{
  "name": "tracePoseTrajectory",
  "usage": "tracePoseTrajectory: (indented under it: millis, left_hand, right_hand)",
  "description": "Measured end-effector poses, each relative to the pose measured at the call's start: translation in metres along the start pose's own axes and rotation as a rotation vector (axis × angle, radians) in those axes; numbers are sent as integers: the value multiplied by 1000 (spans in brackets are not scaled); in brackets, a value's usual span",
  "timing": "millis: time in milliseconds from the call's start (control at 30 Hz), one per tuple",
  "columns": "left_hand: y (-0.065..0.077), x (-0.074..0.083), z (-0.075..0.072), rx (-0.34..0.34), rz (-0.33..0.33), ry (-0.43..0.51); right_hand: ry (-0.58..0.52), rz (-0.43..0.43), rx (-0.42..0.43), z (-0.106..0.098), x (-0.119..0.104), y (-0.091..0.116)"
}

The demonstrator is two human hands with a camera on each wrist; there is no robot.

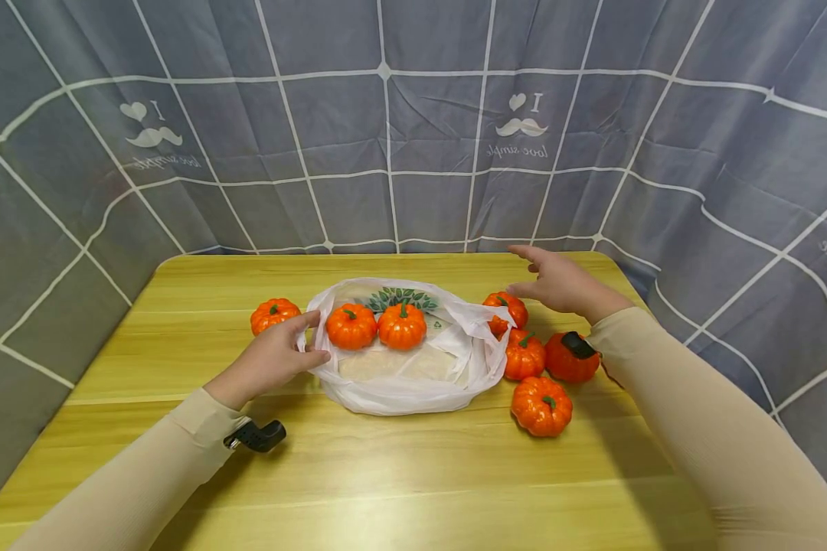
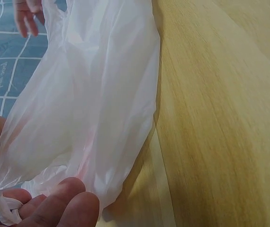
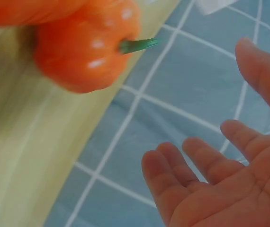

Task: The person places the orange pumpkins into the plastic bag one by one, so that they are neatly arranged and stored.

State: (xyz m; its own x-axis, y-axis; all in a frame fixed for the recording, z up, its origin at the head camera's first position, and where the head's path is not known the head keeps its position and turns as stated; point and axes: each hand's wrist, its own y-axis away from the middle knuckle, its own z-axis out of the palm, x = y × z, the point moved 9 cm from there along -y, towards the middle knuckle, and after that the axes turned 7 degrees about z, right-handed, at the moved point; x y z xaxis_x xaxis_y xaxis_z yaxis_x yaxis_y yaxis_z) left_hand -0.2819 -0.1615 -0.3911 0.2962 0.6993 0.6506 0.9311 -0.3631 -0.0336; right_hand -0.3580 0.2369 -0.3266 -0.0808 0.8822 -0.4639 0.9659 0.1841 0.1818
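Observation:
A white plastic bag (image 1: 400,399) lies open on the table, its inside printed with green leaves. Two small orange pumpkins, one on the left (image 1: 351,327) and one on the right (image 1: 402,327), sit side by side in its mouth. My left hand (image 1: 270,360) holds the bag's left edge; in the left wrist view a handle strip (image 2: 6,205) loops between its curled fingers. Over the far side of a pumpkin (image 1: 508,310) hovers my right hand (image 1: 561,285), fingers spread and holding nothing. That hand (image 3: 220,175) shows its palm near a green-stemmed pumpkin (image 3: 90,47) in the right wrist view.
Beside the bag's right edge are more pumpkins: one touching it (image 1: 524,357), one partly behind the right wrist strap (image 1: 567,363), one nearer me (image 1: 541,407). Another pumpkin (image 1: 272,314) rests behind the left hand. A grey checked curtain (image 1: 427,207) surrounds the wooden table (image 1: 400,474).

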Motion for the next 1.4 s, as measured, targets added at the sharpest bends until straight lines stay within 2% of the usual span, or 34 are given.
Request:
tracePoseTrajectory:
  millis: [300,500,733,1067,1400]
  left_hand:
    - [0,-1,0,0,-10,2]
    - [1,1,0,3,-7,3]
    - [0,0,0,7,-3,-1]
    - [1,-1,1,-8,-21,0]
    - [1,-2,1,-4,-25,7]
  right_hand:
    - [30,8,-63,18,22,-9]
    - [80,-26,-85,28,22,-12]
    - [104,-24,-129,41,25,-15]
    - [101,-26,-165,50,26,-18]
    - [152,-23,-201,57,25,-27]
